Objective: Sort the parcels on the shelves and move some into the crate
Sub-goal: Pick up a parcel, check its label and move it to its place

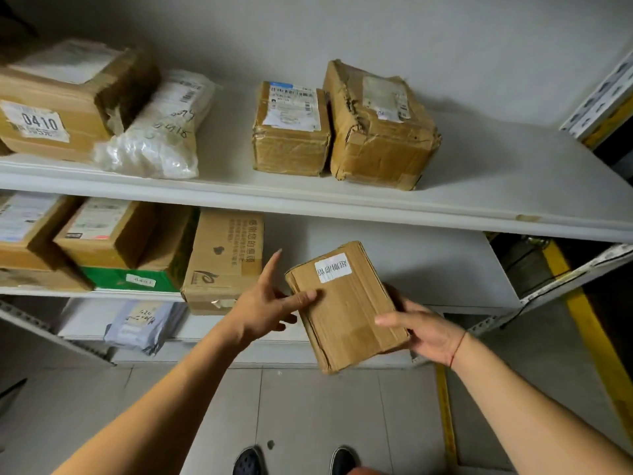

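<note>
Parcel in hand: you've got a flat brown cardboard parcel (346,306) w/ creased, worn edges and clear tape strips across its face; a small white sticker w/ printed characters sits near its far end.
Where: held in the air in front of the lower shelf (411,269), above the tiled floor (308,406), not touching any shelf.
Axis: long axis runs from near-right by your right palm up to far-left toward the shelves; labelled end points away from you, broad face tilted up at the camera.
Left hand (263,310): thumb pressed on the parcel's left edge, index finger stretched straight toward the shelf, other fingers curled under; partial hold only.
Right hand (424,332): wrapped round the near-right corner, thumb on top, fingers underneath, out of sight; red string on the wrist.
Upper shelf (479,200): box marked 0410 (68,101) at far left, white plastic mailer (157,132) leaning on it, then a small taped box (291,128) touching a crumpled, bigger box (380,125).
Lower shelf, left: stacked cartons, incl. a green-sided box (137,279) and a printed carton (222,258) just left of your left hand.
Bottom shelf: grey poly mailer (144,325).
Feet: dark shoes (248,461) at frame bottom.
</note>
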Tool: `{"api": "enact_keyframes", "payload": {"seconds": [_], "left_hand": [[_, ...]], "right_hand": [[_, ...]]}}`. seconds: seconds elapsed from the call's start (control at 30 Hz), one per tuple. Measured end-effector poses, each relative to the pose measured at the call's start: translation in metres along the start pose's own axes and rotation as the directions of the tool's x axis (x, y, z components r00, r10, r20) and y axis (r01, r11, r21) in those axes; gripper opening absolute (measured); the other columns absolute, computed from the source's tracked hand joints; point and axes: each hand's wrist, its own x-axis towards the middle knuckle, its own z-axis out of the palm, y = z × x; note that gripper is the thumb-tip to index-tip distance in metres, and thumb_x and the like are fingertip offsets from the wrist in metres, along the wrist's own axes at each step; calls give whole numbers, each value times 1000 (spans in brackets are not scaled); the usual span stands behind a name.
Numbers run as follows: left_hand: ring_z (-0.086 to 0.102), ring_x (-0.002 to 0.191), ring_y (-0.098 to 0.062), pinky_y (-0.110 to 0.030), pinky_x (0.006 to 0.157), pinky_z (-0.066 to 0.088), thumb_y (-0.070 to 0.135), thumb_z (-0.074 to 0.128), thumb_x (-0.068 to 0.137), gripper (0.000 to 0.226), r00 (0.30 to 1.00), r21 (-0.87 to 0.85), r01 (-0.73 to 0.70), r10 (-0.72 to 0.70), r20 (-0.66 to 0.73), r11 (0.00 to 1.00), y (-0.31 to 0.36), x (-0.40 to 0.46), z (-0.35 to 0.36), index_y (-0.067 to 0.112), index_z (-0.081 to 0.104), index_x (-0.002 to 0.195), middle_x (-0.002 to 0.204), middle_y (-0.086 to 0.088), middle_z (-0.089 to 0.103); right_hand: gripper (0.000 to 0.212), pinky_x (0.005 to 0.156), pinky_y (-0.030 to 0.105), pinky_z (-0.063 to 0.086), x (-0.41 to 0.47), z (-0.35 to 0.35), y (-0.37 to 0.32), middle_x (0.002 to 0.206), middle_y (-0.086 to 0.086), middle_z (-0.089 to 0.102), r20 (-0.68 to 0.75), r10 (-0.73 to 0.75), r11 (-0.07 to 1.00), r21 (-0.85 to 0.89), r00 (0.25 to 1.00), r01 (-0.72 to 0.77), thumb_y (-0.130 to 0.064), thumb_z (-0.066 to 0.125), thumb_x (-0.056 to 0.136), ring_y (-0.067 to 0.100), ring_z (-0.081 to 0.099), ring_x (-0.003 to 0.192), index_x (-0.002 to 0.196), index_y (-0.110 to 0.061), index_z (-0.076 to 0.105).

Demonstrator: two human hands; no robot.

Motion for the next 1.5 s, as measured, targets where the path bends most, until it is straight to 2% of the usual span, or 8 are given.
{"api": "enact_keyframes", "payload": {"seconds": [0.13,0.27,0.57,0.87,1.1,1.17,1.27,1.5], "left_hand": [[54,140,-28,-58,114,50,77,94,55,117,995,227,7,-29,94,974,9,8,-6,52,37,154,154,3,49],[72,118,-25,-49,92,64,44,96,76,112,981,-11,77,-74,182,997,14,0,14,60,24,161,148,0,54],[77,111,-29,-54,90,65,37,77,92,49,912,-329,116,-231,-338,937,-38,-85,72,23,69,139,120,-8,79],[79,88,-28,-41,73,66,17,69,104,22,217,-592,-331,-551,-806,735,-96,-216,176,6,69,123,100,-12,81],[76,93,-2,-37,86,66,34,69,103,45,-44,-542,-317,-583,-811,778,-131,-321,265,74,54,116,104,25,75],[71,105,4,-30,98,60,48,75,96,35,-119,-555,-336,-619,-777,761,-150,-353,299,64,61,123,114,26,74],[67,127,-9,-41,111,54,81,78,73,92,-246,-555,-405,-672,-699,726,-197,-382,355,44,51,153,143,14,68],[76,112,-17,-44,100,60,61,74,80,70,-466,-390,-679,-776,-426,622,-197,-416,472,38,62,145,123,10,78]], "right_hand": [[71,99,44,59,6,-26,-46,135,13,71,167,24,987,-159,986,3,-26,86,72,32,68,125,140,-32,68],[70,94,35,59,41,-34,-80,132,15,73,339,138,922,-387,931,4,-17,84,74,31,71,120,142,-19,69],[59,111,39,55,115,14,-77,133,-3,72,399,-128,833,-454,908,317,-41,91,71,12,66,127,126,-26,76],[70,108,56,55,48,131,8,148,-14,52,622,202,805,-545,756,233,-41,81,93,12,64,126,151,-47,42],[49,82,45,66,-44,222,94,129,-15,75,786,213,832,-458,581,315,-13,59,109,10,75,112,151,-36,51],[47,87,55,65,-69,235,114,133,-12,74,813,285,801,-493,507,340,-15,61,108,17,74,117,148,-39,54],[44,91,62,62,-107,252,144,128,-7,77,830,389,748,-538,400,389,-17,62,107,28,71,123,144,-38,57],[50,84,51,66,-187,292,220,127,0,77,763,640,597,-567,89,568,-28,67,103,27,73,119,151,-38,55]]}}
